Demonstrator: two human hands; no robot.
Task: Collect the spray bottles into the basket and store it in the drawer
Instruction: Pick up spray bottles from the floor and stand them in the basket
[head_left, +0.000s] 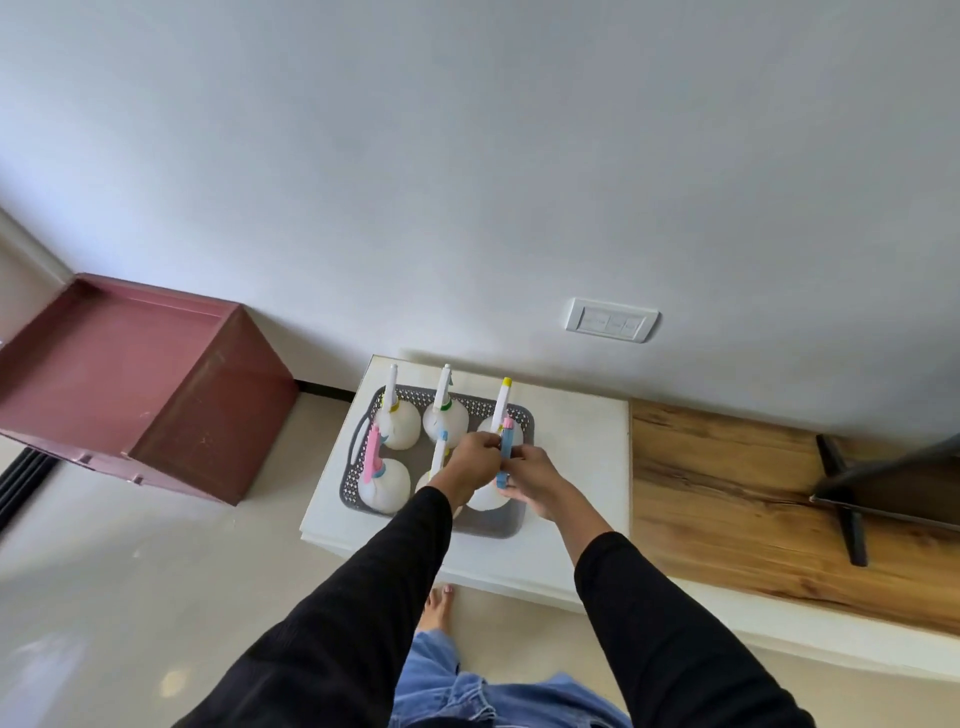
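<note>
Blue-topped spray bottle between both hands' grip

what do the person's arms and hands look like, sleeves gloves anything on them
Both arms wear long black sleeves of a finely ribbed fabric, ending just above the wrists. The left hand and right hand are bare: no gloves, and no rings, watch or markings that can be made out.

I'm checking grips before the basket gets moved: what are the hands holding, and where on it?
Both hands, left and right, grip the blue spray head of the front-right bottle in the basket.
</note>
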